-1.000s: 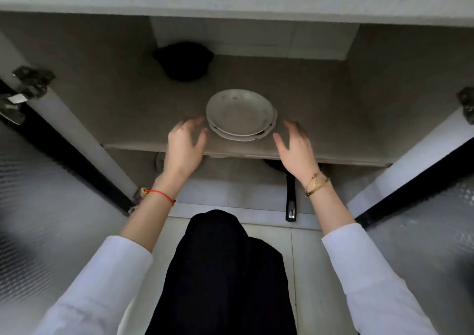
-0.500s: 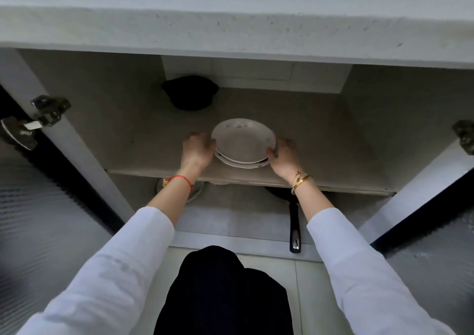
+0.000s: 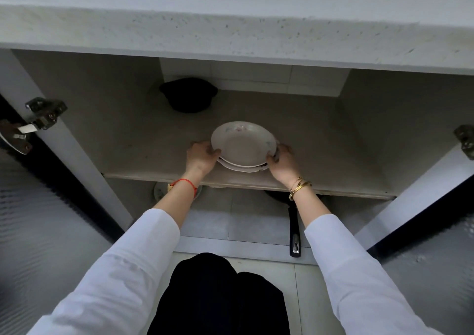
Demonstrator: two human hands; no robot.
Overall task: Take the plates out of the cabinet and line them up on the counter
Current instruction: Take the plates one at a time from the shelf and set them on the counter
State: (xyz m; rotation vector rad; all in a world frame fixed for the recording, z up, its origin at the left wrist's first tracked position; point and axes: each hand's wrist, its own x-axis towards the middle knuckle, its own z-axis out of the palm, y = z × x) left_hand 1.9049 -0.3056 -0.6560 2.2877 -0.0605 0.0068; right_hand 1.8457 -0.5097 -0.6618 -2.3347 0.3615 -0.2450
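- Left hand is curled around the left rim of the plates, fingers hooked under the edge. Right hand does the same on the right rim, thumb on top.
- So both hands are grasping the stack, one per side, about level with each other. Neither is really nearer; it's a symmetric two-handed hold.
- The stack looks like two or three shallow white plates nested together, top one with a faint floral print. Can't tell the exact count from here.
- The plates sit on the cabinet shelf, close to its front edge. Can't tell if they're lifted yet or just gripped.
- The relation that matters: the surface hangs out directly above the plates and a bit toward the person. My guess is the stack has to come straight back out first, then up and over that lip.
- Round plates, so no long axis to worry about; just keep them flat so the top one doesn't slide.
- Behind the plates, at the back of the shelf, there's a dark pot.
- Below the plates, under the shelf, a black pan handle pokes out.
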